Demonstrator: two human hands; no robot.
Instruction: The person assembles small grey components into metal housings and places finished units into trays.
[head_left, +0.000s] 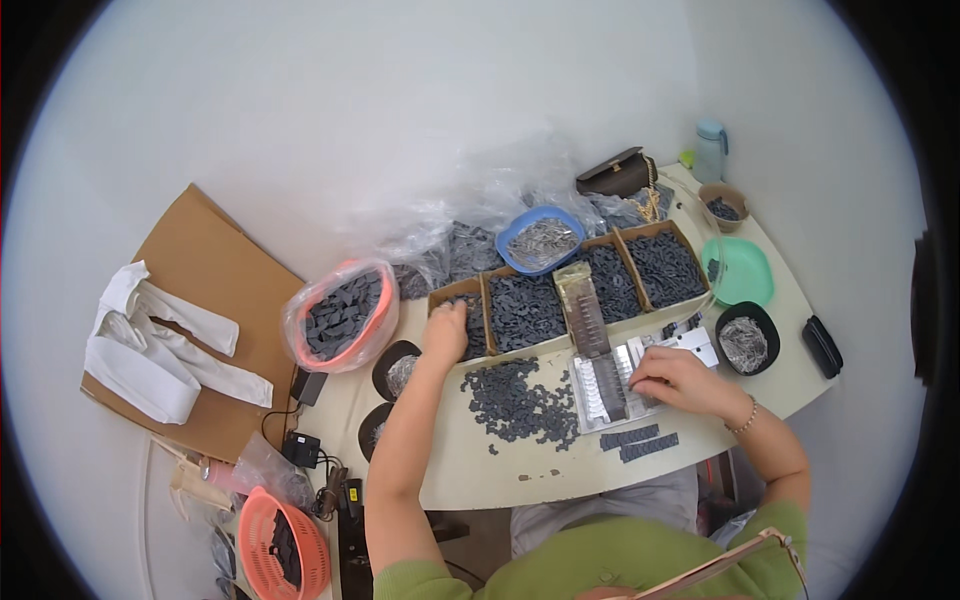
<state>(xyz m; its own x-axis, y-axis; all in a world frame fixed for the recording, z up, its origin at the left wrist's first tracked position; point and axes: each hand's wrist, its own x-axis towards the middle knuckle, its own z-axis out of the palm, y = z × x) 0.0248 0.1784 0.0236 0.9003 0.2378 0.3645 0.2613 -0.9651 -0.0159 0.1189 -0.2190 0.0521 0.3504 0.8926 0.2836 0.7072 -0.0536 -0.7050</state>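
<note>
My left hand (447, 332) reaches into the leftmost compartment of a divided cardboard box (546, 347). Its fingers are curled down among small dark grey parts (526, 312), and the fingertips are hidden. My right hand (672, 380) rests over the right side of a silver metal fixture (588, 400) with rows of slots. Its thumb and fingers are pinched together; what they hold is too small to make out. A dark slotted strip (608, 386) lies across the fixture, below a clear plastic-like piece (580, 300) leaning on the box. Two dark toothed strips (648, 447) lie in front of the fixture.
Loose dark parts (520, 402) are spread left of the fixture. A blue bowl (541, 268) of metal pins sits on the box. Black bowls (747, 338) hold more pins. A pink basket (382, 325), a green plate (745, 272) and a blue bottle (710, 150) stand around the table.
</note>
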